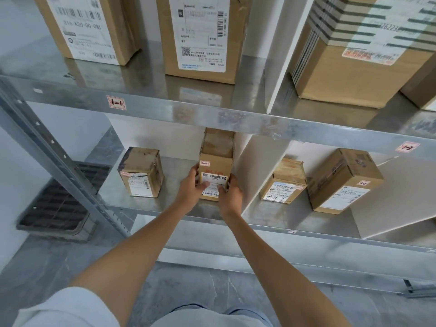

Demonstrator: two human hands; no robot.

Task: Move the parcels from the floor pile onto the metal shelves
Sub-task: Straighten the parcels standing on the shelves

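Both bare forearms reach toward 12 o'clock, nearly straight. Left hand (pixel 190 190) and right hand (pixel 229 195) grip a narrow cardboard parcel (pixel 215 161) by its near end, fingers curled on the sides, thumbs pressing its white barcode label. It rests on the lower shelf (pixel 165 206), long axis pointing away toward 12 o'clock, red tag reading "2-1". On the upper shelf (pixel 151 107), a sticker (pixel 116 103) reads "1-1".

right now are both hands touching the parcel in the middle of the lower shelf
Touching. The head view shows the left hand and right hand wrapped around the sides of the middle parcel.
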